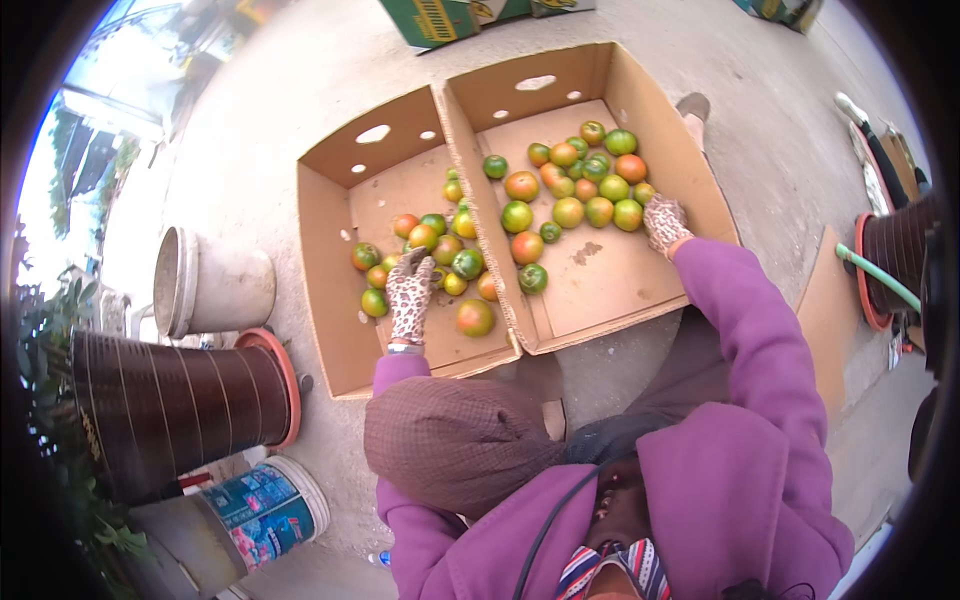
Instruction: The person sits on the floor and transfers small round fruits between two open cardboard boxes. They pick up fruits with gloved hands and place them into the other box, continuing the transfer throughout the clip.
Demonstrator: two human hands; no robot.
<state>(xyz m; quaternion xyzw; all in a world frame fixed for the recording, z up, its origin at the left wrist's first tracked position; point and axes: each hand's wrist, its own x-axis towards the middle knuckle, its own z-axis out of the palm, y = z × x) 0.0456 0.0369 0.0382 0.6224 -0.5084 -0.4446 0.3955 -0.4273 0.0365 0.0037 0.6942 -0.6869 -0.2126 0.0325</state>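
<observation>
Two open cardboard boxes stand side by side, both holding green, orange and reddish tomatoes. In the left box (322, 277), my left hand (411, 289), in a spotted glove, reaches over the cluster, its fingertips against an orange-green tomato (423, 237); whether it grips one is unclear. A larger tomato (475, 318) lies apart near that box's close edge. In the right box (652, 120), my right hand (664, 222), gloved alike, is beside the right wall, its fingers next to a small yellow-green tomato (643, 193) and a green one (627, 214). Its grip is hidden.
A dirty white bucket (225, 281) lies tipped at the left, above a large brown plant pot (187, 405) and a blue-labelled bucket (262, 510). Green cartons (442, 22) stand beyond the boxes. At the right are another brown pot (904, 262), a green hose (881, 274) and flat cardboard (825, 322).
</observation>
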